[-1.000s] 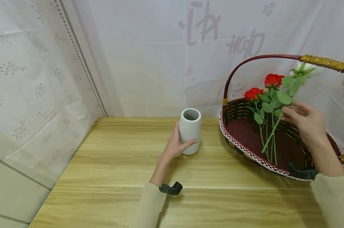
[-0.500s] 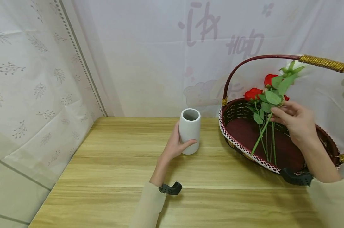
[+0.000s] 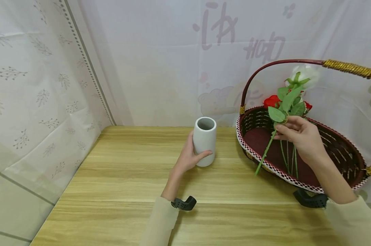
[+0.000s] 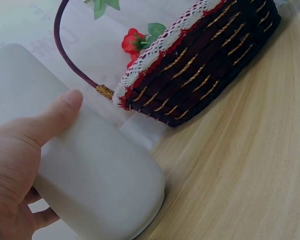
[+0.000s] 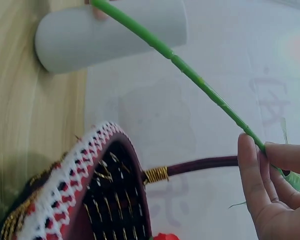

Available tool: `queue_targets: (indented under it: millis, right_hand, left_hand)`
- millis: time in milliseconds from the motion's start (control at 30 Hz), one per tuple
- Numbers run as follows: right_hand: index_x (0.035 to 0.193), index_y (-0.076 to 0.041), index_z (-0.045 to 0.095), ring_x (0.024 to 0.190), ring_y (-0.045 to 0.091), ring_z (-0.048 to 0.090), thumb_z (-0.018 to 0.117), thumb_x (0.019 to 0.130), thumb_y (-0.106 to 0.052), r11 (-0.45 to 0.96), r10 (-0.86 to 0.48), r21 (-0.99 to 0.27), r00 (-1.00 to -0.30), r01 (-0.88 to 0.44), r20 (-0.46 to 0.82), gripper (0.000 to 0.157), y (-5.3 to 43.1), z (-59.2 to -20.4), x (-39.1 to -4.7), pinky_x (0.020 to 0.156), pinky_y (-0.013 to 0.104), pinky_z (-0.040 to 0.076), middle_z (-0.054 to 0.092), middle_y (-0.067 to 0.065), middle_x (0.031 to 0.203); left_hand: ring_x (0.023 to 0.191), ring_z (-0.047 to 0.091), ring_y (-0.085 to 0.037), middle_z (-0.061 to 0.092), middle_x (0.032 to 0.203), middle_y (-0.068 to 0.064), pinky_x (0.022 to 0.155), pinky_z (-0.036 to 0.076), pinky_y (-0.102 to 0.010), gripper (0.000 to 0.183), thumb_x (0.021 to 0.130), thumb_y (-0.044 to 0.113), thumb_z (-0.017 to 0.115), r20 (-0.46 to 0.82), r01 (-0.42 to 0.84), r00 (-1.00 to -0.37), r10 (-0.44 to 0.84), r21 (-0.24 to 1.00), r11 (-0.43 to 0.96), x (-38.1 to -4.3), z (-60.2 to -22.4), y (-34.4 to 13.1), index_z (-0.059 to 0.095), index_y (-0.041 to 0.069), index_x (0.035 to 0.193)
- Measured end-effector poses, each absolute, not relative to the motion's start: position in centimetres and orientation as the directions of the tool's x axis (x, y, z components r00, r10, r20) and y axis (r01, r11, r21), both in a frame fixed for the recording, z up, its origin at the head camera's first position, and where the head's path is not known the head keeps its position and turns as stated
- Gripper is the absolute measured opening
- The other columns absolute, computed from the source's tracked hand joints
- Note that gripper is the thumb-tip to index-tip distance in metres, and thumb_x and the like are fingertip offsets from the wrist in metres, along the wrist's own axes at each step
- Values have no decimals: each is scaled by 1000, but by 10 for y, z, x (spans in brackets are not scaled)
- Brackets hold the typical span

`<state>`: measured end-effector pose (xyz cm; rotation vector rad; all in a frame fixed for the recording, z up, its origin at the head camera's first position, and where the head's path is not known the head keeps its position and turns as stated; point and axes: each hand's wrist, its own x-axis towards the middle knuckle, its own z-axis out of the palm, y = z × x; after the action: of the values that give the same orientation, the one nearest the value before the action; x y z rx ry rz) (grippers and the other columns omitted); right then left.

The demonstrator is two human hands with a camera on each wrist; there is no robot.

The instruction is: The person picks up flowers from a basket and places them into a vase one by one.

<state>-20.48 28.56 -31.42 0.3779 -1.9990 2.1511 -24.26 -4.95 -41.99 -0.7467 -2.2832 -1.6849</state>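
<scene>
Steadying a white vase [image 3: 204,143] at left, holding a white rose [image 3: 290,99] over the basket [image 3: 345,153] at right.
Left hand [image 3: 187,155] curls round the vase, upright on the table [image 3: 127,184]; past red roses [image 3: 271,101], right hand [image 3: 305,140] pinches the rose's stem [image 3: 266,150]. Lifting out one rose seems in hand; the next move calls for keeping it clear of those blooms.

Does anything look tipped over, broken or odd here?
Nothing stands out. The white vase, in the left hand, and the basket stand upright on the table; the white flower in the right hand shows no visible damage.
</scene>
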Motion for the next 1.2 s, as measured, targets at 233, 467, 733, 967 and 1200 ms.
queue_targets:
  millis: [233, 467, 733, 967, 1200]
  right_hand:
    - [119, 0, 45, 71, 22, 65, 63, 85, -4, 26, -67, -970, -968, -242, 240, 39, 269, -314, -198, 71, 31, 52, 58, 9, 92]
    - [118, 1, 46, 72, 24, 65, 64, 85, -5, 71, -109, -971, -969, -230, 221, 38, 255, -313, -195, 72, 34, 52, 60, 9, 92]
    - [117, 1, 49, 74, 24, 65, 63, 86, -8, 157, -151, -950, -958, -268, 245, 35, 241, -308, -197, 70, 35, 52, 61, 14, 93]
    - [117, -2, 53, 73, 23, 65, 64, 86, -11, 254, -165, -907, -939, -336, 302, 34, 231, -298, -206, 68, 32, 53, 61, 15, 92]
    - [116, -4, 58, 70, 23, 64, 66, 84, -14, 315, -148, -864, -920, -393, 364, 34, 223, -288, -220, 68, 28, 53, 61, 15, 91]
  left_hand:
    - [111, 47, -24, 41, 130, -3, 90, 40, -43, 92, 72, 17, 79, 449, 511, -850, 276, 831, 220, -243, -419, -50, 20, 14, 143]
    - [112, 46, -24, 41, 130, -3, 91, 40, -44, 93, 73, 18, 79, 443, 506, -852, 280, 834, 220, -243, -418, -50, 19, 14, 143]
    - [112, 46, -24, 41, 130, -3, 91, 40, -44, 92, 72, 17, 79, 445, 509, -850, 282, 831, 224, -243, -418, -51, 20, 13, 143]
    - [111, 47, -25, 41, 130, -5, 90, 41, -43, 93, 72, 16, 79, 455, 518, -846, 278, 824, 231, -243, -419, -50, 20, 14, 143]
    - [111, 47, -24, 42, 129, -4, 90, 41, -42, 92, 71, 16, 80, 452, 513, -851, 266, 822, 246, -243, -419, -50, 21, 15, 142]
